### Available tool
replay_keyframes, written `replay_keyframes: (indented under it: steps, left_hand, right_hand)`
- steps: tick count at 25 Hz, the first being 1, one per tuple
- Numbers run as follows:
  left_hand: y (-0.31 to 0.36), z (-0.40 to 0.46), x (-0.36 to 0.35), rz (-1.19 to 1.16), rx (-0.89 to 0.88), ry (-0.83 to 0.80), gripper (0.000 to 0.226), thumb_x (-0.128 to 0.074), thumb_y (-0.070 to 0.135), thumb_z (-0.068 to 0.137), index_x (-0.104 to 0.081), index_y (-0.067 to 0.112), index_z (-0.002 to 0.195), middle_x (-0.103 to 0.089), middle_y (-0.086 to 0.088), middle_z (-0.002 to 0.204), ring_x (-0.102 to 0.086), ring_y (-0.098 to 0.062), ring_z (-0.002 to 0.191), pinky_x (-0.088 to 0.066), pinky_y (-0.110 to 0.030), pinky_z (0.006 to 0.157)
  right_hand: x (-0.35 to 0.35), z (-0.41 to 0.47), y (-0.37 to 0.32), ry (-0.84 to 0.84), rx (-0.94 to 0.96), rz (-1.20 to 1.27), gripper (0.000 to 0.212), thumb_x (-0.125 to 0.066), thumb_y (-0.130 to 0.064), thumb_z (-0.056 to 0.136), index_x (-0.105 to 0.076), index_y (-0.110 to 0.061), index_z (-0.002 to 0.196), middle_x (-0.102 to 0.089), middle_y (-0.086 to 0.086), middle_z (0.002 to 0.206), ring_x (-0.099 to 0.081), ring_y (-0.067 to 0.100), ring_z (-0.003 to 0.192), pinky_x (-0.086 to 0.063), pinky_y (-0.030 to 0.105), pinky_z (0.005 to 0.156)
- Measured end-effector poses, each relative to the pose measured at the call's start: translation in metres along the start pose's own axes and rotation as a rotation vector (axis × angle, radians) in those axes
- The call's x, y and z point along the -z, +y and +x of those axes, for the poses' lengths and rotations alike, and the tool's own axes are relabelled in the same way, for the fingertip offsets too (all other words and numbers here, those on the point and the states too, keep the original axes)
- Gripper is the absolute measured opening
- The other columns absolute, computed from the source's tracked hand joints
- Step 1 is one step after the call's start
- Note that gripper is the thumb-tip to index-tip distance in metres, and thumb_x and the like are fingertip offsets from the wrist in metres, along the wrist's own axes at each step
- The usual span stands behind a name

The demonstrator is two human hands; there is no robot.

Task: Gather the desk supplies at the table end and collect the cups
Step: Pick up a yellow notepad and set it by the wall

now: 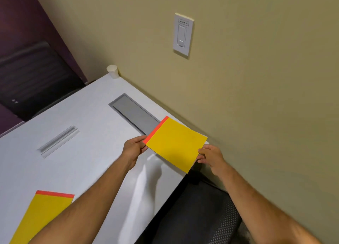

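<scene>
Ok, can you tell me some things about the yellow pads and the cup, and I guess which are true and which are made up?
1. Both hands hold one yellow pad. True: the left hand grips its red-edged side and the right hand pinches the opposite side of the held yellow pad.
2. The paper cup lies tipped over. False: the paper cup stands upright at the far corner of the table, by the wall.
3. A second yellow pad lies on the table. True: the second yellow pad lies flat near the left forearm.
4. The held pad has a blue strip. False: its strip is red.
5. The cup sits on top of a pad. False: it stands on the bare table, far from both pads.
</scene>
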State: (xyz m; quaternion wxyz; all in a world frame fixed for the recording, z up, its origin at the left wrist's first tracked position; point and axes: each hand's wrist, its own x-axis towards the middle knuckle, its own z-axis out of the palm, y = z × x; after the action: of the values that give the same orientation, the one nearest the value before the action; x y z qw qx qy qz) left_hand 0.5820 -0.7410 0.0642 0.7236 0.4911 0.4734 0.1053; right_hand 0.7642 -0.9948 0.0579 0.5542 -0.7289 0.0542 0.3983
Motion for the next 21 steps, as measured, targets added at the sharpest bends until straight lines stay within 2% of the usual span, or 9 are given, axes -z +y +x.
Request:
replay_keyframes:
  steps: [4, 8, 11, 13, 15, 17, 21]
  left_hand:
    - [-0.008, 0.055, -0.021, 0.083, 0.033, 0.038, 0.029, -0.052, -0.009, 0.096, -0.067, 0.0, 0.119, -0.073, -0.015, 0.107, -0.07, -0.021, 0.091, -0.059, -0.027, 0.082]
    - [-0.023, 0.097, -0.041, 0.19, 0.056, 0.073, 0.028, -0.052, -0.008, 0.096, -0.07, 0.005, 0.113, -0.073, -0.01, 0.09, -0.066, -0.018, 0.077, -0.058, -0.021, 0.067]
    - [-0.038, 0.125, -0.055, 0.247, 0.076, 0.116, 0.027, -0.052, -0.009, 0.096, -0.071, 0.005, 0.11, -0.071, -0.01, 0.083, -0.062, -0.014, 0.067, -0.056, -0.018, 0.058]
    - [-0.045, 0.139, -0.064, 0.26, 0.077, 0.139, 0.026, -0.053, -0.009, 0.097, -0.071, 0.003, 0.111, -0.071, -0.013, 0.091, -0.063, -0.015, 0.071, -0.055, -0.019, 0.059]
    - [-0.05, 0.152, -0.073, 0.261, 0.07, 0.165, 0.026, -0.053, -0.008, 0.096, -0.072, 0.001, 0.112, -0.07, -0.013, 0.099, -0.063, -0.018, 0.077, -0.056, -0.023, 0.066]
    - [-0.055, 0.165, -0.078, 0.243, 0.083, 0.208, 0.025, -0.055, -0.009, 0.095, -0.072, 0.001, 0.11, -0.07, -0.014, 0.102, -0.063, -0.021, 0.083, -0.056, -0.026, 0.07]
    - [-0.064, 0.187, -0.083, 0.224, 0.091, 0.263, 0.029, -0.057, -0.012, 0.091, -0.073, 0.005, 0.108, -0.072, -0.015, 0.103, -0.066, -0.024, 0.092, -0.057, -0.031, 0.079]
  right_hand:
    - [0.001, 0.058, 0.009, 0.01, -0.068, -0.018, 0.01, -0.059, 0.005, 0.09, -0.063, -0.004, 0.092, -0.061, 0.014, 0.074, -0.059, 0.021, 0.059, -0.055, 0.029, 0.052]
    - [0.006, 0.108, 0.022, 0.051, -0.132, -0.047, 0.012, -0.063, 0.001, 0.089, -0.064, 0.0, 0.101, -0.064, 0.017, 0.077, -0.063, 0.022, 0.061, -0.056, 0.029, 0.052]
    - [0.008, 0.136, 0.03, 0.068, -0.152, -0.051, 0.005, -0.061, 0.003, 0.09, -0.062, -0.001, 0.093, -0.062, 0.018, 0.077, -0.062, 0.023, 0.06, -0.055, 0.026, 0.049]
    - [0.008, 0.147, 0.035, 0.084, -0.148, -0.043, 0.01, -0.059, 0.005, 0.091, -0.062, -0.003, 0.087, -0.062, 0.017, 0.078, -0.061, 0.023, 0.062, -0.055, 0.026, 0.049]
    - [0.01, 0.156, 0.04, 0.106, -0.145, -0.031, 0.011, -0.059, 0.005, 0.091, -0.063, -0.004, 0.087, -0.064, 0.016, 0.08, -0.062, 0.024, 0.064, -0.056, 0.025, 0.05]
    - [0.013, 0.167, 0.045, 0.114, -0.152, -0.011, 0.006, -0.061, 0.004, 0.09, -0.064, -0.001, 0.094, -0.065, 0.018, 0.085, -0.063, 0.024, 0.068, -0.057, 0.027, 0.053]
    - [0.015, 0.185, 0.049, 0.16, -0.179, 0.026, 0.014, -0.065, 0.003, 0.09, -0.062, 0.0, 0.104, -0.066, 0.018, 0.087, -0.065, 0.028, 0.073, -0.059, 0.033, 0.063]
